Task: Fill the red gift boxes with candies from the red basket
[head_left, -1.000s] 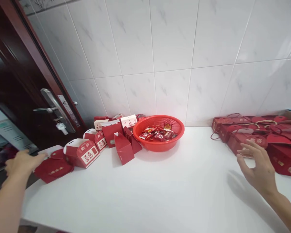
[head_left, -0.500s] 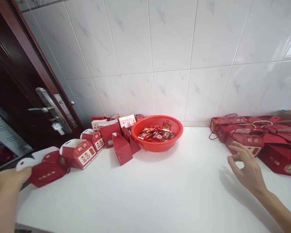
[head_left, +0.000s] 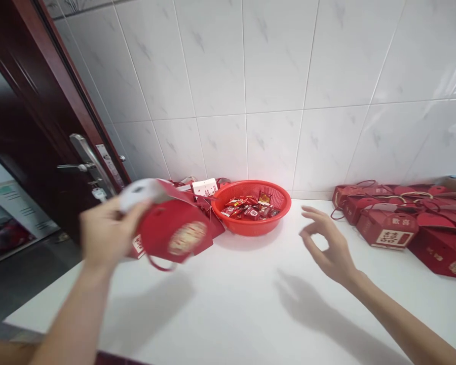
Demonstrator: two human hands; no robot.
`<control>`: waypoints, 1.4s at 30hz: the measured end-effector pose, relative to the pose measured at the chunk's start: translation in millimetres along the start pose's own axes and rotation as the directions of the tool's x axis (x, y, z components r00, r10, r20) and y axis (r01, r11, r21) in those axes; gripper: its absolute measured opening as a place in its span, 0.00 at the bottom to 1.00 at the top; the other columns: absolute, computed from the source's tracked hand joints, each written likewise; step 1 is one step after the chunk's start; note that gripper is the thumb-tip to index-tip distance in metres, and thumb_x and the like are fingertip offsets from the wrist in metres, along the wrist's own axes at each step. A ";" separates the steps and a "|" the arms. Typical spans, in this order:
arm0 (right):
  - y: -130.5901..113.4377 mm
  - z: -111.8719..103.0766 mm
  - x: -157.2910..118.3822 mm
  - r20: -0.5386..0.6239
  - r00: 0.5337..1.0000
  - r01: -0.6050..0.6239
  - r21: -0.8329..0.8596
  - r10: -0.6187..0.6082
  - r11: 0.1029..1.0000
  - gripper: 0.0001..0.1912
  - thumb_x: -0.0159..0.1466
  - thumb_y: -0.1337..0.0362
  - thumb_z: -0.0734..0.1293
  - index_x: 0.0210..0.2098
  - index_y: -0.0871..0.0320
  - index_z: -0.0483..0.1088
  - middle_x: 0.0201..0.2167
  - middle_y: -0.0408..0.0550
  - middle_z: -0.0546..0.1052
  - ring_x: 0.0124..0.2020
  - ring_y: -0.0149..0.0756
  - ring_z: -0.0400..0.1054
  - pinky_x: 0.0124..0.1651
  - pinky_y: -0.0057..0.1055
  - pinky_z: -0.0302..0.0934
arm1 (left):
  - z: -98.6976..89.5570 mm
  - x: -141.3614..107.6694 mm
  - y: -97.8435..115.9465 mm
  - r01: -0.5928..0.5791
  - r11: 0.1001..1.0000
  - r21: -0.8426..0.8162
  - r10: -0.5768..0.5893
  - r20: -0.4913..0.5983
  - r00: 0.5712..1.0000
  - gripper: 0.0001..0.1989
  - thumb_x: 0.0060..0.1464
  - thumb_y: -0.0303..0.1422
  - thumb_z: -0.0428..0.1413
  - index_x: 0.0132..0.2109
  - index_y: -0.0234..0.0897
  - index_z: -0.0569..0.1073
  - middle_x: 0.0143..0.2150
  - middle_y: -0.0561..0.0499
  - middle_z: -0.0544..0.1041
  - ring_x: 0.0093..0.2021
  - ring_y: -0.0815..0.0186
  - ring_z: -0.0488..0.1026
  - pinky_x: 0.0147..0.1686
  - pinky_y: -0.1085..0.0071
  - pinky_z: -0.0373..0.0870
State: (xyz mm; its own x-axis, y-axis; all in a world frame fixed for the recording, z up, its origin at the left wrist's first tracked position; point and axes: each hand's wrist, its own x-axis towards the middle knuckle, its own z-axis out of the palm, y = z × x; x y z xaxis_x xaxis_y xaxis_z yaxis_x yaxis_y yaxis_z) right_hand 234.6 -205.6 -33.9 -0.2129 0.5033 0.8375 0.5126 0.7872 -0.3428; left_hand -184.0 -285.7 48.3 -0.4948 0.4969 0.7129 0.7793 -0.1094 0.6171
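My left hand (head_left: 112, 228) holds a red gift box (head_left: 175, 228) by its white-lined top flap, up above the left side of the white table. The box is blurred by motion, with a gold emblem on its front and a red cord loop dangling below. In the air right of the middle floats my right hand (head_left: 330, 248), thumb and forefinger touching in a ring with nothing visible between them. Beyond both hands, a red plastic basket (head_left: 251, 228) carries small wrapped sweets (head_left: 251, 209). Other red boxes are partly hidden behind the held one.
Several closed red gift boxes (head_left: 387, 228) with cords are grouped at the right on the white table (head_left: 228, 314). A tiled wall (head_left: 273, 142) bounds the back. At the left stands a dark door (head_left: 34, 101) with a metal handle.
My left hand has lifted the red gift box from the table's left end and brought it rightward. My right hand has moved left, away from the boxes at the right.
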 end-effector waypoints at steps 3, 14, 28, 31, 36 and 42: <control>-42.0 18.3 38.9 0.026 0.999 0.041 0.223 -0.048 0.974 0.17 0.69 0.65 0.61 0.57 0.52 0.63 0.57 0.59 0.71 0.49 0.43 0.74 0.47 0.42 0.71 | 76.2 -23.4 68.2 0.189 0.924 -0.331 0.021 0.538 0.843 0.21 0.46 0.48 0.60 0.32 0.31 0.78 0.27 0.50 0.79 0.27 0.65 0.71 0.25 0.73 0.67; -37.0 39.7 61.8 0.720 0.694 -0.002 0.039 -0.026 0.999 0.13 0.67 0.57 0.66 0.44 0.58 0.77 0.67 0.62 0.62 0.70 0.58 0.51 0.66 0.59 0.52 | 156.2 -74.4 43.6 0.122 0.927 -0.355 0.173 0.692 0.701 0.18 0.56 0.45 0.54 0.32 0.34 0.78 0.29 0.51 0.78 0.30 0.63 0.72 0.29 0.71 0.67; -25.2 43.0 59.2 0.847 0.516 -0.257 0.295 -0.128 0.920 0.24 0.70 0.49 0.60 0.35 0.58 0.82 0.68 0.53 0.62 0.70 0.48 0.53 0.63 0.37 0.58 | 149.9 -96.5 23.0 0.123 0.924 -0.361 0.153 0.646 0.748 0.14 0.59 0.39 0.51 0.38 0.40 0.81 0.39 0.49 0.77 0.42 0.61 0.76 0.43 0.68 0.70; -30.1 47.6 57.0 0.829 0.552 -0.265 0.278 -0.092 0.923 0.25 0.69 0.49 0.62 0.31 0.59 0.81 0.65 0.55 0.67 0.67 0.50 0.57 0.59 0.38 0.61 | 147.8 -98.9 29.6 0.168 0.929 -0.331 0.094 0.647 0.756 0.14 0.57 0.43 0.54 0.36 0.40 0.80 0.37 0.50 0.77 0.40 0.61 0.75 0.42 0.69 0.69; -39.6 49.2 55.3 0.847 0.524 -0.187 0.211 -0.084 0.959 0.20 0.64 0.46 0.67 0.38 0.56 0.79 0.56 0.56 0.71 0.59 0.51 0.64 0.53 0.40 0.63 | 152.1 -104.9 34.7 0.171 0.946 -0.275 0.038 0.619 0.784 0.15 0.53 0.44 0.57 0.25 0.39 0.71 0.29 0.53 0.71 0.32 0.65 0.70 0.35 0.70 0.65; -40.5 38.4 55.1 0.874 0.471 -0.201 -0.022 0.116 0.979 0.33 0.57 0.42 0.71 0.54 0.54 0.70 0.49 0.54 0.73 0.47 0.49 0.69 0.46 0.38 0.63 | 149.2 -98.0 29.2 0.282 0.895 -0.347 0.050 0.704 0.708 0.14 0.48 0.38 0.54 0.22 0.39 0.59 0.25 0.55 0.63 0.28 0.67 0.62 0.31 0.71 0.59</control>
State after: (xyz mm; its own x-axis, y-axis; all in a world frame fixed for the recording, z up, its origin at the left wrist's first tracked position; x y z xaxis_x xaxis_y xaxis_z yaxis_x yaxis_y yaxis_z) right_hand 170.2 -196.1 9.8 -0.7679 0.6404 -0.0171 0.5630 0.6619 -0.4948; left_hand -55.3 -209.1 -53.3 -0.0401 0.9527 0.3012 0.4245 -0.2566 0.8683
